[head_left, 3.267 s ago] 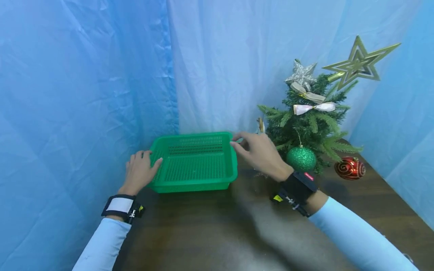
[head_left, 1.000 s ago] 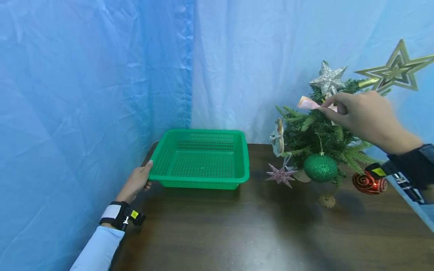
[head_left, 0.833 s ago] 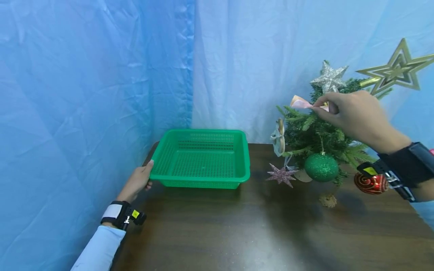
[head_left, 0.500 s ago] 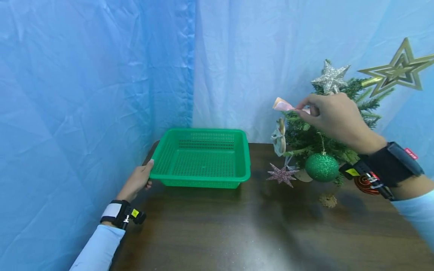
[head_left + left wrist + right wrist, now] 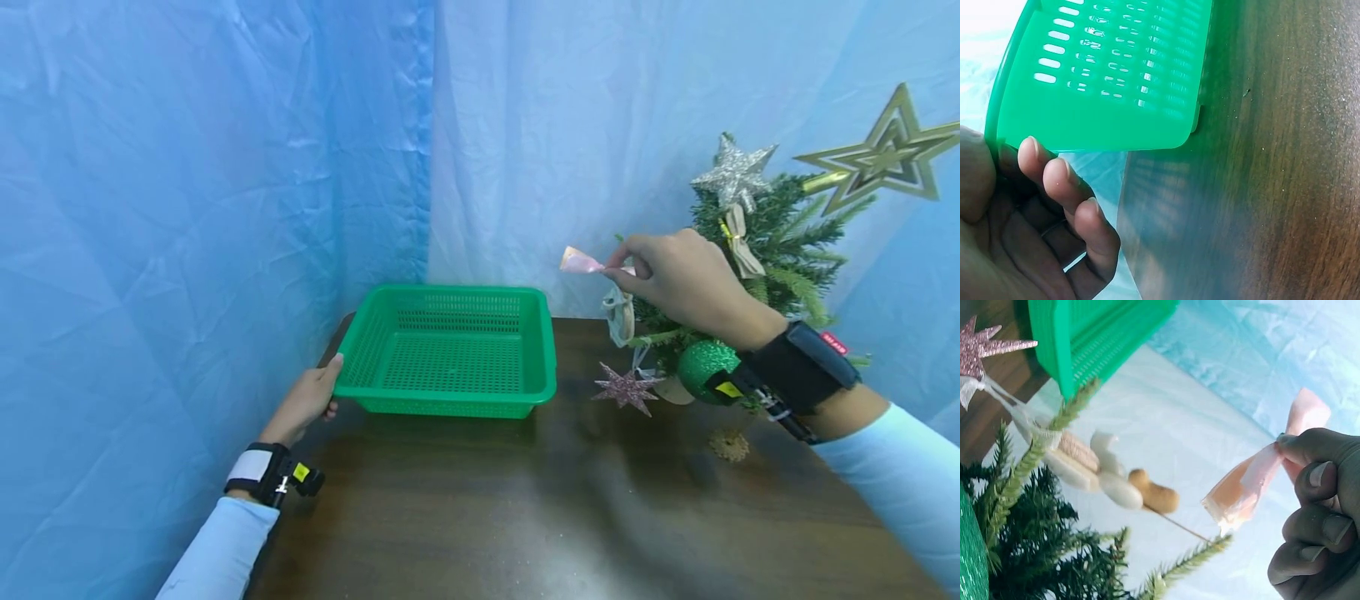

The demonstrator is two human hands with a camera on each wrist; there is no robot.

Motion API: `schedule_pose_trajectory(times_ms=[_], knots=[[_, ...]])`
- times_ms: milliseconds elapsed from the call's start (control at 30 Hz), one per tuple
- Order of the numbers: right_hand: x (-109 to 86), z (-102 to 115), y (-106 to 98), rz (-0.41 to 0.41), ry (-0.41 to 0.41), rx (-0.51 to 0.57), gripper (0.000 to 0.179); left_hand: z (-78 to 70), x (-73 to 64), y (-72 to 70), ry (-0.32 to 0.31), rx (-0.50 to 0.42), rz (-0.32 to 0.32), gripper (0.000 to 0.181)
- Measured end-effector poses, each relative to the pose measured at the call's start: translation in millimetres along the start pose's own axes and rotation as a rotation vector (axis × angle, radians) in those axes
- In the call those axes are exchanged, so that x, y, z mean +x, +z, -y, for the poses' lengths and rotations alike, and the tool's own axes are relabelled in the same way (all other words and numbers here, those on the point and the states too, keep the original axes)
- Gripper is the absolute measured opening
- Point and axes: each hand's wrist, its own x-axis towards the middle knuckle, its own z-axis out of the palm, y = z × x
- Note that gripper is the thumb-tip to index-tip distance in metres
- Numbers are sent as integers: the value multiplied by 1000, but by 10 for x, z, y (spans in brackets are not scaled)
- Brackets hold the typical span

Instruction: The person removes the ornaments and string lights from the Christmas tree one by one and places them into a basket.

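My left hand [image 5: 302,407] grips the left front corner of a green plastic basket [image 5: 442,403], thumb on the rim and fingers curled below it, as the left wrist view [image 5: 1066,200] shows. A pink ribbon bow [image 5: 580,261] hangs in the air, pinched at its knot between thumb and forefinger of my right hand [image 5: 686,279]. In the right wrist view the bow [image 5: 1244,484] is apart from the branches. This hand is left of the upper part of a small Christmas tree [image 5: 798,250] and covers some of it.
On the tree are a silver star [image 5: 735,171], a large gold star [image 5: 885,154], a beige bow [image 5: 741,242] and a green ball [image 5: 703,367]. A pink glitter star [image 5: 627,388] hangs low between tree and basket. Blue curtains [image 5: 187,167] surround the dark table [image 5: 450,508].
My right hand left the basket's right side, took the pink bow from the tree and carried it left and slightly down. My left hand shifted to the basket's front corner and stays there.
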Motion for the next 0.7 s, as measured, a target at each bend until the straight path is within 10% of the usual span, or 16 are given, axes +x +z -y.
schedule_pose_trajectory(times_ms=[700], knots=[[-6, 64, 242, 88, -1, 39, 11, -2, -15, 0, 8, 8, -7, 69]])
